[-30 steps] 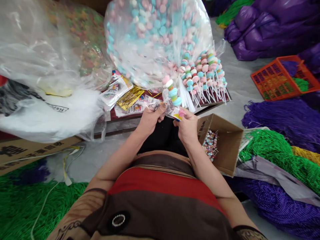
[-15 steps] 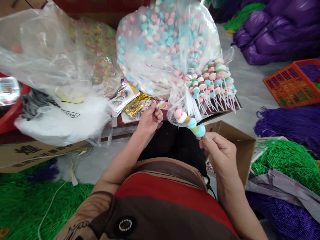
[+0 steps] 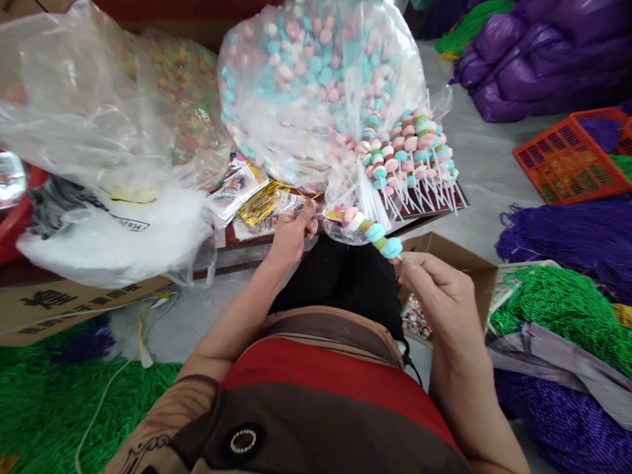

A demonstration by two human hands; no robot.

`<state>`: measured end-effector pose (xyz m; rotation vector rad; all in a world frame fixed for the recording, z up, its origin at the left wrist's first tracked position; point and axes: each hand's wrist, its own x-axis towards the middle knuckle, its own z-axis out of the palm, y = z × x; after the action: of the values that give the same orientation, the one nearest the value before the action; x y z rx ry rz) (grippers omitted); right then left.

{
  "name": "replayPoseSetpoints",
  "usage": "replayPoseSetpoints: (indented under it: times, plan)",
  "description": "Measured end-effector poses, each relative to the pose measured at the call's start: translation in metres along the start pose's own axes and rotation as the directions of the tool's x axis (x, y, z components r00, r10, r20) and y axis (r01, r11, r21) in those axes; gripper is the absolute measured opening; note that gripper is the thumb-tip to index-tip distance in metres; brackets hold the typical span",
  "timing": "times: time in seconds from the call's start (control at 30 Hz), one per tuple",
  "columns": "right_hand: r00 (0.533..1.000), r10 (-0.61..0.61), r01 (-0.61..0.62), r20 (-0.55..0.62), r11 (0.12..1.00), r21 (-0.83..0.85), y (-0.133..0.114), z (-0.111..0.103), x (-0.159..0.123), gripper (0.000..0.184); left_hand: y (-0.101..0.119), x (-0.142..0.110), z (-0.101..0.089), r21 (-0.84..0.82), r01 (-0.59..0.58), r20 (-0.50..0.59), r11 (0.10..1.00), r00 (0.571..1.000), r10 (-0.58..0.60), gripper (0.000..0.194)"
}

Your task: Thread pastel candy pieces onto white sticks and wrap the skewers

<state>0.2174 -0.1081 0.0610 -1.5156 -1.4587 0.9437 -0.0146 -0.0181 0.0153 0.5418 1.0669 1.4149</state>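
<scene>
Thumb and fingers of my left hand (image 3: pixel 295 230) pinch a clear printed plastic bag (image 3: pixel 334 217) at the table's front edge. My right hand (image 3: pixel 438 283) grips the short stick of a marshmallow skewer (image 3: pixel 374 232), threaded with pink, white, blue and green pieces. The skewer slants up and left, its pink tip at the bag; whether the tip is inside, I cannot tell. Gold twist ties (image 3: pixel 259 204) and a stack of printed bags (image 3: pixel 237 187) lie just beyond my left hand. White sticks (image 3: pixel 372 201) and a pile of finished skewers (image 3: pixel 409 155) are to the right.
A big clear sack of marshmallows (image 3: pixel 316 85) fills the table's back, with a bag of gummy candy (image 3: pixel 190 99) beside it. A cardboard box (image 3: pixel 459 260) with small colourful items stands by my right forearm. An orange crate (image 3: pixel 553 158) and purple and green cords lie on the floor.
My right hand has drawn back to the right and now holds the skewer by its stick. The skewer has tilted from nearly upright to slanting, its tip now at the bag by my left hand.
</scene>
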Motion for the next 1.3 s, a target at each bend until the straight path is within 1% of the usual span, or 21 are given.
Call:
replayPoseSetpoints:
  times: [0.07, 0.13, 0.2, 0.27, 0.37, 0.47, 0.6, 0.7, 0.8, 0.87, 0.97, 1.0, 1.03, 1.1, 1.2, 1.23, 1.27, 1.3]
  plan:
    - [0.993, 0.112, -0.115, 0.034, 0.981, 0.155, 0.002, 0.007, -0.001, 0.028, 0.001, -0.002, 0.002, -0.03, -0.005, -0.006, 1.0, 1.0, 0.004, 0.055]
    - [0.982, 0.171, -0.185, 0.075, 0.942, 0.279, 0.005, 0.015, -0.002, 0.032, 0.001, -0.004, 0.004, -0.054, 0.003, -0.027, 0.999, 1.0, -0.004, 0.056]
    - [0.98, 0.175, -0.199, 0.098, 0.915, 0.351, 0.006, 0.022, -0.002, 0.032, 0.001, -0.005, 0.005, -0.071, 0.012, -0.052, 0.997, 0.999, -0.016, 0.056]
    - [0.982, 0.159, -0.188, 0.107, 0.903, 0.387, 0.005, 0.027, -0.004, 0.032, 0.001, -0.005, 0.006, -0.101, 0.018, -0.061, 0.995, 0.998, -0.025, 0.054]
    - [0.985, 0.134, -0.167, 0.11, 0.902, 0.399, 0.005, 0.03, -0.008, 0.034, 0.001, -0.005, 0.005, -0.159, 0.049, -0.039, 0.986, 0.998, -0.056, 0.052]
    - [0.979, 0.157, -0.196, 0.133, 0.911, 0.364, 0.007, 0.029, -0.011, 0.035, 0.0, -0.005, 0.003, -0.194, 0.06, -0.008, 0.979, 0.998, -0.063, 0.052]
    - [0.964, 0.199, -0.243, 0.175, 0.93, 0.278, 0.008, 0.022, -0.012, 0.04, 0.0, -0.005, 0.002, -0.166, 0.07, 0.002, 0.984, 0.997, -0.071, 0.052]
    - [0.962, 0.188, -0.225, 0.198, 0.957, 0.182, 0.005, 0.013, -0.01, 0.042, -0.001, -0.005, 0.001, -0.13, 0.079, 0.012, 0.988, 0.997, -0.078, 0.051]
    - [0.963, 0.175, -0.196, 0.206, 0.976, 0.09, 0.004, 0.005, -0.007, 0.041, -0.001, -0.004, -0.003, -0.07, 0.05, 0.042, 0.996, 0.998, -0.047, 0.051]
    - [0.978, 0.123, -0.131, 0.167, 0.991, 0.034, 0.005, 0.003, -0.006, 0.038, -0.001, -0.001, -0.007, -0.012, 0.023, 0.088, 1.0, 0.996, -0.022, 0.053]
    - [0.999, -0.021, 0.023, 0.031, 0.997, -0.07, 0.007, 0.006, -0.002, 0.029, 0.0, 0.005, -0.014, 0.051, -0.008, 0.143, 0.999, 0.99, 0.001, 0.052]
    - [0.999, -0.047, 0.046, -0.007, 0.996, -0.082, 0.008, 0.009, -0.001, 0.026, 0.0, 0.006, -0.015, 0.06, -0.016, 0.15, 0.998, 0.989, 0.007, 0.051]
    - [0.999, -0.045, 0.043, -0.026, 0.997, -0.062, 0.01, 0.013, 0.0, 0.025, 0.001, 0.008, -0.015, 0.061, -0.028, 0.152, 0.998, 0.988, 0.019, 0.048]
    - [1.0, 0.027, -0.027, 0.006, 0.997, 0.072, 0.014, 0.02, 0.002, 0.025, 0.005, 0.008, -0.012, 0.039, -0.06, 0.168, 0.997, 0.984, 0.052, 0.038]
    - [0.977, 0.137, -0.184, 0.165, 0.931, 0.314, 0.021, 0.031, 0.004, 0.032, 0.014, 0.002, 0.0, -0.033, -0.088, 0.222, 0.996, 0.97, 0.093, 0.023]
    - [0.968, 0.149, -0.213, 0.201, 0.911, 0.352, 0.023, 0.034, 0.004, 0.035, 0.018, -0.001, 0.005, -0.061, -0.089, 0.234, 0.994, 0.967, 0.101, 0.02]
    - [0.966, 0.149, -0.22, 0.213, 0.907, 0.36, 0.024, 0.037, 0.003, 0.037, 0.021, -0.004, 0.01, -0.083, -0.091, 0.236, 0.992, 0.966, 0.108, 0.019]
    - [0.97, 0.14, -0.203, 0.2, 0.917, 0.343, 0.025, 0.039, 0.003, 0.039, 0.025, -0.007, 0.015, -0.097, -0.093, 0.227, 0.991, 0.967, 0.113, 0.019]
